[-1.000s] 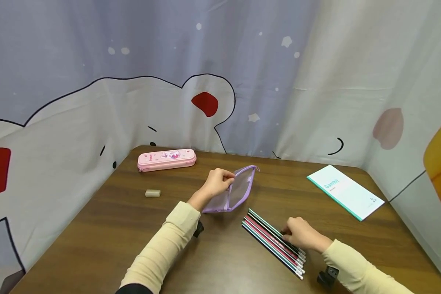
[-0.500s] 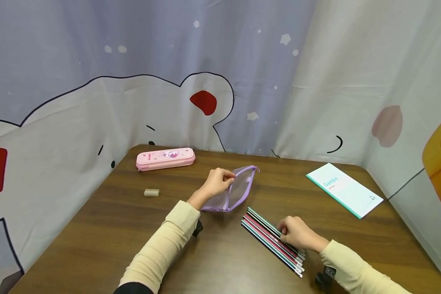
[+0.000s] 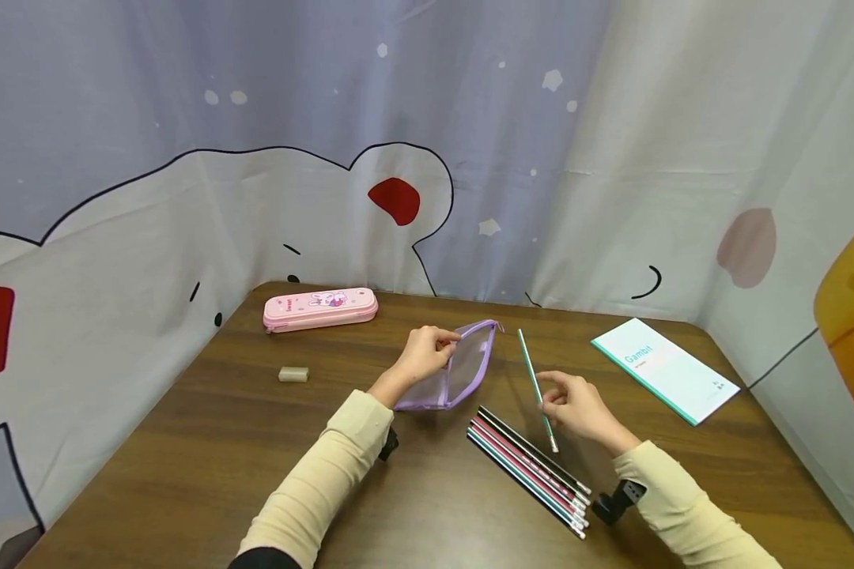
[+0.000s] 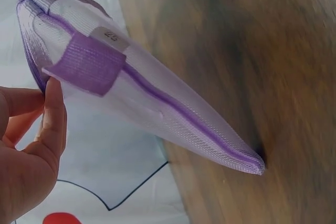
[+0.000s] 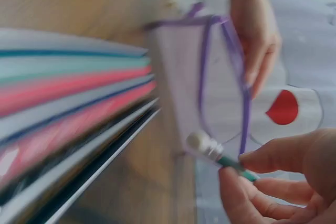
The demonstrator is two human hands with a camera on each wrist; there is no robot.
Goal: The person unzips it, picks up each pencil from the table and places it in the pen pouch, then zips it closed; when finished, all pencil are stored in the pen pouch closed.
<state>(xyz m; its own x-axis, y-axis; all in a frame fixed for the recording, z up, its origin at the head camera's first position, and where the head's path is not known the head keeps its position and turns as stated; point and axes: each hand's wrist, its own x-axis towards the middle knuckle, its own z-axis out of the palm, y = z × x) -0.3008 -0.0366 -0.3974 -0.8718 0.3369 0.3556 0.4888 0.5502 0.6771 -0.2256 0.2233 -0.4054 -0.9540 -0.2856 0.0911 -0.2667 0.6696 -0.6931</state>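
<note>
My left hand [image 3: 423, 353] pinches the upper rim of a purple mesh zip pouch [image 3: 462, 367], whose mouth gapes toward the right. In the left wrist view, thumb and finger grip the edge of the pouch [image 4: 142, 87] beside its purple tab. My right hand [image 3: 575, 403] pinches a green pencil [image 3: 530, 359], held upright at a slant with its white eraser end [image 5: 198, 141] down. Below that hand, several pencils [image 3: 527, 474] in black, pink and teal lie side by side on the table, eraser ends toward the lower right.
A pink pencil case [image 3: 322, 310] lies at the back left of the wooden table [image 3: 185, 474], with a small beige eraser [image 3: 294, 374] in front of it. At the right lies a white and teal notebook [image 3: 665, 371]. A printed curtain [image 3: 512, 142] hangs behind the table.
My right hand has lifted the green pencil off the row and moved it up and away, toward the pouch. My left hand and the pouch have stayed nearly still.
</note>
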